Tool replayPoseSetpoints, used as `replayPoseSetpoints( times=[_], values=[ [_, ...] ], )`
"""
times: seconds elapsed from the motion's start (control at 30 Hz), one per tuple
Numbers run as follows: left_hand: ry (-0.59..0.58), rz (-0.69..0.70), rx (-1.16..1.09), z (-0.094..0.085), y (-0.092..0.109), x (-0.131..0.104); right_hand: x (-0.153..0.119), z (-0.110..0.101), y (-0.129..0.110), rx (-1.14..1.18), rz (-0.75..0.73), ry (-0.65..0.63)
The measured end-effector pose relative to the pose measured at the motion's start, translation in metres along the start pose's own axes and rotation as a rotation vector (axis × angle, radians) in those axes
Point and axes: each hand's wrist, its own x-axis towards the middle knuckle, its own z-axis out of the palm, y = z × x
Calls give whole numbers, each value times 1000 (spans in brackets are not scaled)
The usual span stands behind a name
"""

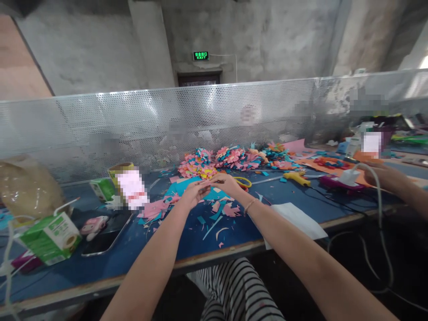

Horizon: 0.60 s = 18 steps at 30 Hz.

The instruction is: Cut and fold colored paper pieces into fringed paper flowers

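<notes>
Both my arms reach out over the blue table [294, 196]. My left hand [194, 192] and my right hand [226, 183] meet at the fingertips and pinch a small pink paper strip [206, 183] between them. They hover above a teal paper sheet [187, 186] and scattered pink and teal paper scraps [220, 209]. Behind the hands lie several fringed paper flowers [230, 159] in pink, teal, yellow and orange. Yellow-handled scissors [244, 181] lie just right of my right hand.
A yellow glue gun [297, 178] lies to the right, a white paper sheet [301, 220] near the front edge. At left are a green drink carton [50, 238], a phone [103, 240] and a plastic bag [28, 187]. Another person's hand [388, 176] rests at far right. A perforated metal screen [200, 120] backs the table.
</notes>
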Motion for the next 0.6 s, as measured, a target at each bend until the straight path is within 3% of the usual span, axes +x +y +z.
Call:
replayPoseSetpoints(
  times=[0.1,0.17,0.23,0.3,0.4,0.6],
  values=[
    [93,81,27,-2,1,2,-1,-6,9,-182,19,-15],
    [115,110,65,-3,2,3,-5,-16,18,-460,113,22],
    [99,136,79,-3,2,3,-12,-28,27,-799,353,-11],
    [89,151,77,-3,3,2,-18,-38,34,-968,610,-172],
    [98,163,78,-2,3,0,-19,-42,39,-994,654,-208],
    [90,187,84,-3,4,0,-15,-40,38,-985,716,-141]
  ],
)
